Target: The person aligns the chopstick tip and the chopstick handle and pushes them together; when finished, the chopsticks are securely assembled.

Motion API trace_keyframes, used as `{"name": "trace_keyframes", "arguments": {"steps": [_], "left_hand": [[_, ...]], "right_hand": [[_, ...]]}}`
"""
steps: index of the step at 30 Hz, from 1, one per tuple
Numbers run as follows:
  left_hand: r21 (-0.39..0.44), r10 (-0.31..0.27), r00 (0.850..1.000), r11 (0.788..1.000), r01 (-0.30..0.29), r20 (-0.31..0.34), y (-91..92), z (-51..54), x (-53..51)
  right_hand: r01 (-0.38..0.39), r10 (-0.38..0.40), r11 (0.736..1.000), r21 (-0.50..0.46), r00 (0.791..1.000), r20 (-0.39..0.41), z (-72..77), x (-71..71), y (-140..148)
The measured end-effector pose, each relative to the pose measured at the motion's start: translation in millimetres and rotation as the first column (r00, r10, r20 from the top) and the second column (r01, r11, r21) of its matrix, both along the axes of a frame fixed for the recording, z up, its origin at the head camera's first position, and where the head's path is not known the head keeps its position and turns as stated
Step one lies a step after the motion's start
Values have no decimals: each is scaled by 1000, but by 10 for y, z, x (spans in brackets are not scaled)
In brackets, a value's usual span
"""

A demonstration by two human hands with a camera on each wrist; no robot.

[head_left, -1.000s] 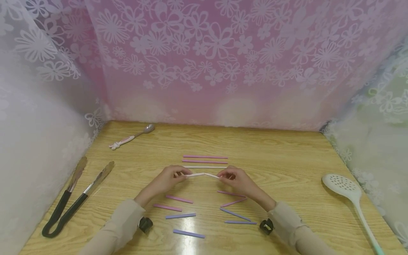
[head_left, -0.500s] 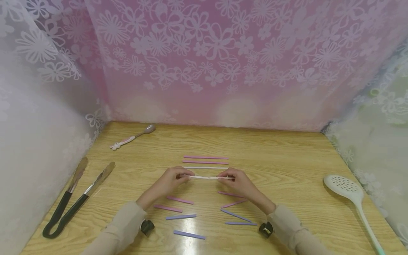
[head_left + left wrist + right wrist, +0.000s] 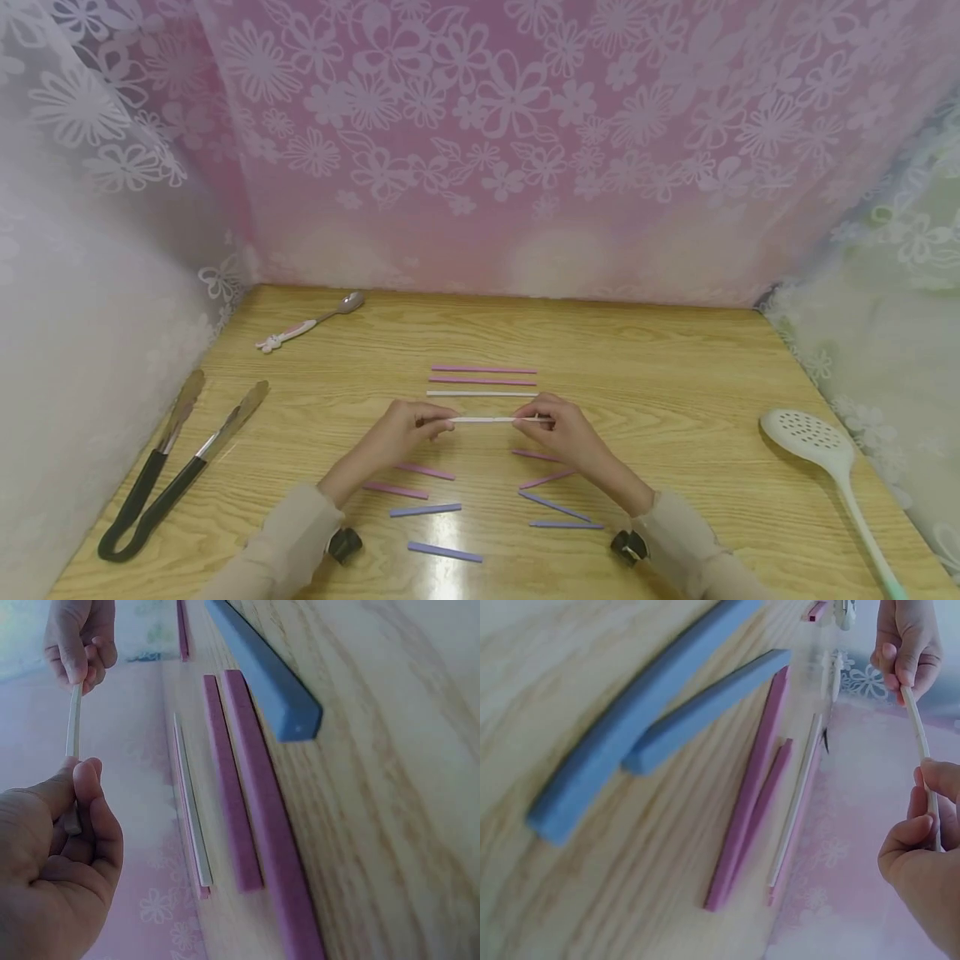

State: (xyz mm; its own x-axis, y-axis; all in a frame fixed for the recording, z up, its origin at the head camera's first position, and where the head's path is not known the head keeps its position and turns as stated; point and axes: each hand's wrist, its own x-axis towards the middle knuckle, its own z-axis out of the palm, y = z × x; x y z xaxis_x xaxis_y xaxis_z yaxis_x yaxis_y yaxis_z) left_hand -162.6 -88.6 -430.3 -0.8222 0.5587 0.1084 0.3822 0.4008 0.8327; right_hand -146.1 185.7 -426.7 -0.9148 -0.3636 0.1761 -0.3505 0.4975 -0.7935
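Observation:
Both hands hold a thin white stick [image 3: 483, 420] level above the table. My left hand [image 3: 405, 429] pinches its left part between thumb and fingers, and my right hand [image 3: 561, 429] does the same on the right. A small kink shows midway along the stick; whether it is cracked through, I cannot tell. In the left wrist view, the stick's end [image 3: 73, 823] pokes out beneath the left fingers. Behind the hands lie another long white stick [image 3: 480, 393] and two long pink sticks [image 3: 483, 369], side by side.
Shorter pink pieces [image 3: 396, 490] and blue pieces [image 3: 446, 552] lie in front of the hands, on both sides. Tongs [image 3: 142, 500] rest at the left, a spoon [image 3: 307, 325] at the back left, a slotted turner [image 3: 813, 440] at the right. Patterned cloth [image 3: 480, 208] encloses the table [image 3: 660, 350].
The white stick was bent upward at its middle, then sagged slightly, and is now nearly straight. Both hands have shifted a little; the left hand has come slightly nearer the right.

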Motion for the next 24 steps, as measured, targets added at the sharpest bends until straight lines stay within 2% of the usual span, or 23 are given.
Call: {"name": "trace_keyframes", "arguments": {"steps": [10, 16, 24], "left_hand": [[36, 11, 994, 999, -7, -104, 36, 54, 49], [61, 8, 993, 998, -1, -122, 58, 70, 61], [28, -6, 992, 1000, 10, -128, 57, 96, 12]], "right_hand": [[36, -36, 999, -5, 993, -113, 80, 68, -52], [46, -50, 999, -22, 981, -190, 46, 91, -65], [9, -12, 1000, -11, 961, -276, -13, 38, -50]]}}
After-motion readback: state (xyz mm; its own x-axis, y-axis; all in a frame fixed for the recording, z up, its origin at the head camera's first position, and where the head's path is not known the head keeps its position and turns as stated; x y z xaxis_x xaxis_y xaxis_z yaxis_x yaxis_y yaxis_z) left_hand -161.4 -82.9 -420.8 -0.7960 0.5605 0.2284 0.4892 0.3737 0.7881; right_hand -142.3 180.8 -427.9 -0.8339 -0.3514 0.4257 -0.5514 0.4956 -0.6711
